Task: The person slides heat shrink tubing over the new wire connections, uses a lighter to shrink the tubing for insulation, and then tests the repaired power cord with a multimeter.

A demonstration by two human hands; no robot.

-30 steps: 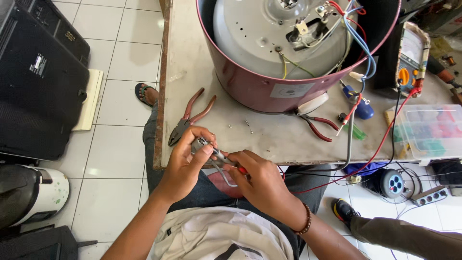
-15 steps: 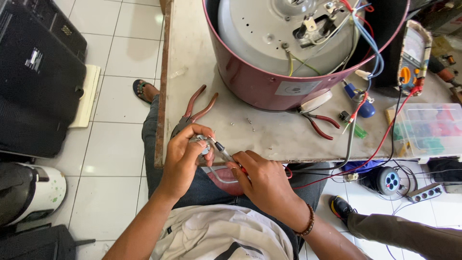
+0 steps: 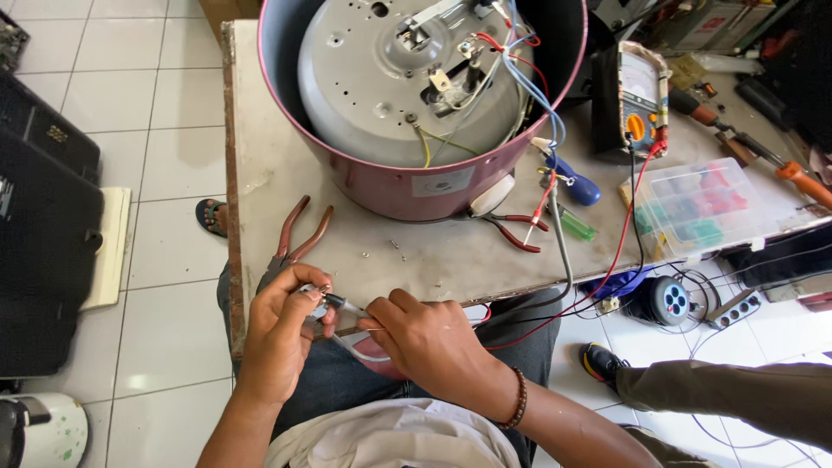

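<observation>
Hands [image 3: 364, 334] pinching small metal part [image 3: 334, 302] have shifted toward table edge [image 3: 232, 260], grip unchanged

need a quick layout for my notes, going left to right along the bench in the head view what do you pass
brown-handled pliers → maroon appliance shell → red-handled cutters → blue-handled screwdriver → multimeter → clear parts box → orange-handled tool

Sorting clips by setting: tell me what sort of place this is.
Probably a small appliance repair bench: an opened maroon cooker with wiring exposed, a multimeter, and pliers on a worn worktop.
</observation>
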